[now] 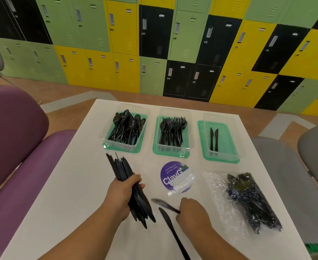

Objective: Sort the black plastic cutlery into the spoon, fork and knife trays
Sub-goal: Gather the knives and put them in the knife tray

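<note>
Landmark: round sticker [175,177] at table centre.
Left hand [123,194]: clenched round knife bundle [130,186], left of sticker.
Right hand [192,211]: below sticker, fingertips pinching handle of loose knife [164,204]; blade points left.
Second knife [173,231]: just below, long axis toward viewer.
Knife tray [221,139]: above-right of sticker, path open.

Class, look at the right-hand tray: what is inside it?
The right tray holds two black knives, side by side, tips away from the person. Its bare floor shows around them; nothing is hidden.
</note>
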Action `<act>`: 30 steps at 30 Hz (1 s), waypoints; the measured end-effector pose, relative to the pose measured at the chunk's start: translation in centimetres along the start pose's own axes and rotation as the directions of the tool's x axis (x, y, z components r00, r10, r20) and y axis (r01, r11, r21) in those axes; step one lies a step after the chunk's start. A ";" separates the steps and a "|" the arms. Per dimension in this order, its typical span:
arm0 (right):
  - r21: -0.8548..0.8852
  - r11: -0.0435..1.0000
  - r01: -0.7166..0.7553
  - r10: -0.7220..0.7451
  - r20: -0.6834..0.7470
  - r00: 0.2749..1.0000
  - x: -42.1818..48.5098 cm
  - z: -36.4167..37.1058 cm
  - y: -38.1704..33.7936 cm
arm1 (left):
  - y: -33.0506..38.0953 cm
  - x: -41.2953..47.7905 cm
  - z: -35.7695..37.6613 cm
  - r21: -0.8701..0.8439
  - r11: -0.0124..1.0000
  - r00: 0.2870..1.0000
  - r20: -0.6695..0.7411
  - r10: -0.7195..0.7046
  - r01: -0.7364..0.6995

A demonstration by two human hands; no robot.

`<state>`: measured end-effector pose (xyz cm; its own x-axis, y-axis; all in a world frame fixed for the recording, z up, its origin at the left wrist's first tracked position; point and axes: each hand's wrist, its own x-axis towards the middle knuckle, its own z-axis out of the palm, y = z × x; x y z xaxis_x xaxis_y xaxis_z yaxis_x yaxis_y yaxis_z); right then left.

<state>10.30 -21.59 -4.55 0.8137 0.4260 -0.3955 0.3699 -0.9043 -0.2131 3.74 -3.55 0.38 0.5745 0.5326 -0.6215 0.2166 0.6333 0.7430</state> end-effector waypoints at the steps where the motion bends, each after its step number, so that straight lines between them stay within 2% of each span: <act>1: 0.010 1.000 -0.006 0.006 0.005 1.000 0.1 0.0 0.1 | -0.2 0.0 -0.1 0.007 1.000 1.000 0.002 -0.005 0.005; 13: 0.015 1.000 0.003 -0.004 0.029 1.000 0.0 0.7 1.6 | -1.7 -0.2 -1.0 0.072 0.997 0.999 0.024 -0.036 0.034; 19: 0.121 0.993 0.017 -0.017 -0.004 1.000 -0.6 0.6 1.6 | -1.5 -0.8 -0.9 0.079 0.997 0.999 0.027 -0.018 0.016; 24: 0.201 0.977 0.069 -0.091 0.103 0.990 -2.2 0.7 0.6 | -0.9 -1.9 -0.6 0.064 0.998 1.000 0.021 0.010 -0.011; 26: 0.133 0.988 0.081 -0.099 0.133 0.986 -2.8 1.2 0.2 | -0.8 -2.5 -0.4 0.063 0.998 0.999 0.020 0.026 -0.027; 30: 0.023 0.997 0.077 -0.079 0.065 0.995 -3.4 1.5 -0.2 | -0.8 -3.7 -0.7 0.061 0.997 0.998 0.016 0.056 -0.057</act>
<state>6.81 -22.82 -4.49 0.7510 0.4967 -0.4350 0.4213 -0.8678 -0.2636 0.92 -5.62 1.88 0.5984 0.5579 -0.5751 0.2314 0.5668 0.7907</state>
